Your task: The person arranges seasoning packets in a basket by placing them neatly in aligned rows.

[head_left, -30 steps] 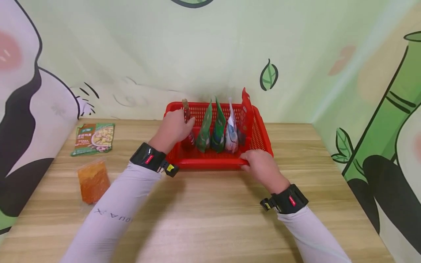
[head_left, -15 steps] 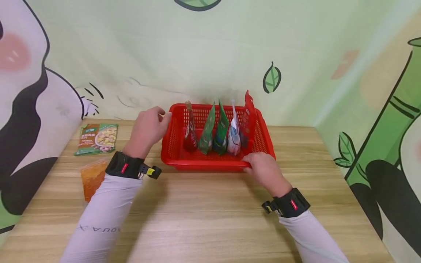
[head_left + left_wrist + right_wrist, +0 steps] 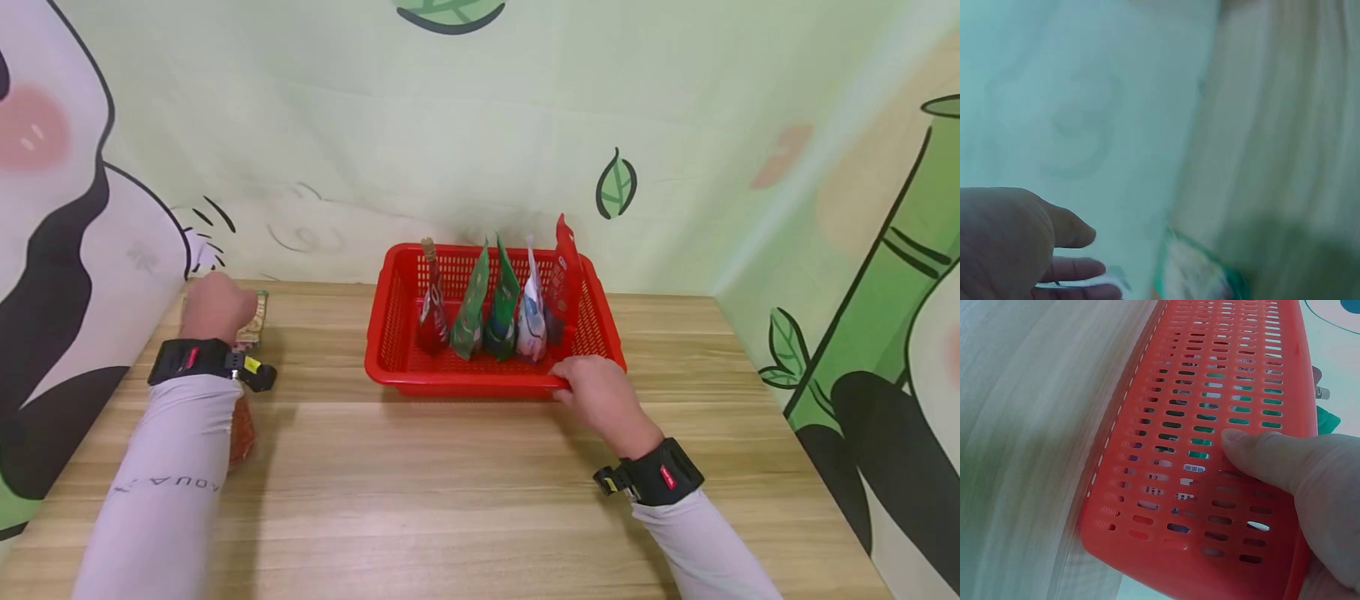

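Observation:
My right hand (image 3: 598,398) grips the front rim of a red plastic basket (image 3: 472,382) near its right corner. In the right wrist view the thumb (image 3: 1260,453) lies on the outside of the slotted wall. Inside the basket stand a dark red pouch (image 3: 432,321), two green packets (image 3: 471,321), a white packet (image 3: 532,321) and a tall red packet (image 3: 564,287). At the far left my left hand (image 3: 217,307) hovers over a green food packet (image 3: 255,321), mostly covering it. The left wrist view shows its thumb and fingers extended, with nothing between them, and the packet's corner (image 3: 1194,272) below.
An orange-red packet (image 3: 242,433) lies on the wooden table (image 3: 420,492), partly hidden under my left forearm. A wall covering (image 3: 480,125) with cartoon drawings rises behind the table and along both sides.
My left hand has left the dark red pouch in the basket and moved left to the green packet on the table. My right hand stays on the basket rim.

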